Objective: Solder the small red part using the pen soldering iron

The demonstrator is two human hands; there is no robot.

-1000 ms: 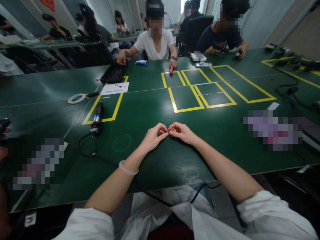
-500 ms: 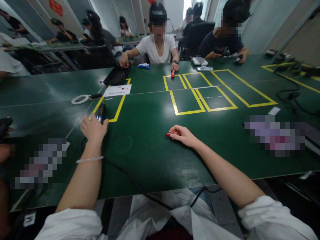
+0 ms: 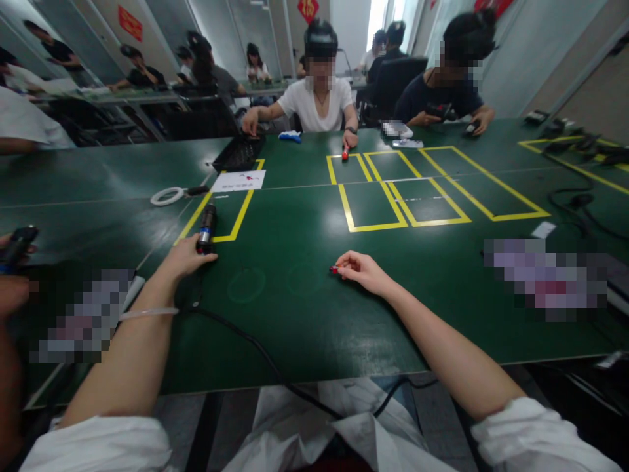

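At the lower end of a black cylinder with a silver-and-blue band (image 3: 206,226), which looks like a flashlight, is my left hand (image 3: 184,257). Its thumb stretches out to the right and its fingers lie to the left of the cylinder; whether they touch it I cannot tell. The cylinder stands or lies inside a yellow-taped box on the green table (image 3: 275,341). Nearer the middle, my right hand (image 3: 361,270) rests low over the table, closed in a pinch. A small red-and-black piece (image 3: 334,269) pokes out from its fingertips; the rest is hidden.
Beyond the cylinder are a printed white sheet (image 3: 239,180), a black tray (image 3: 240,152) and a white cable coil (image 3: 167,196). Yellow tape boxes (image 3: 378,228) mark the table. A black cable (image 3: 250,339) runs before me. A co-worker opposite holds a red-tipped object (image 3: 345,155).
My left hand has drawn back toward me and left, so more of the cylinder shows. My right hand keeps its pinch in about the same place. The view has tilted slightly up.
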